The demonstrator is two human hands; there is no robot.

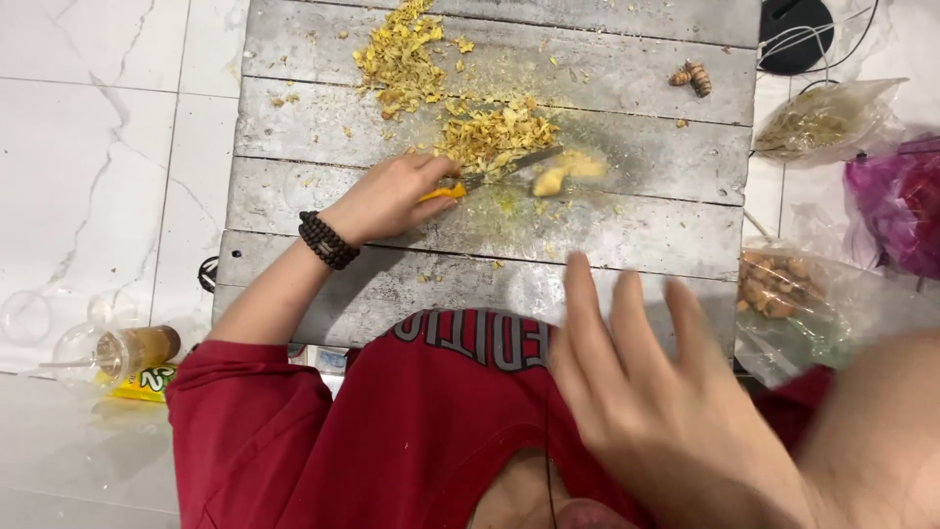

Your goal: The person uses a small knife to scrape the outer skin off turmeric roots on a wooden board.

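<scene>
Slicing is in hand: a knife (494,171) is gripped in the left hand (387,196) by the peeled root (553,176), while the right hand (656,392) is raised, fingers spread, and must steady the root.

The left hand (392,196) is stretched forward, fingers curled closed; the right hand (666,411) is raised near the camera, fingers spread open.

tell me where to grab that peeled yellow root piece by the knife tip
Pinch the root piece across its narrow sides, coming from above on the right, since the knife in the left hand lies at its left. The right hand is free, raised and blurred.
</scene>
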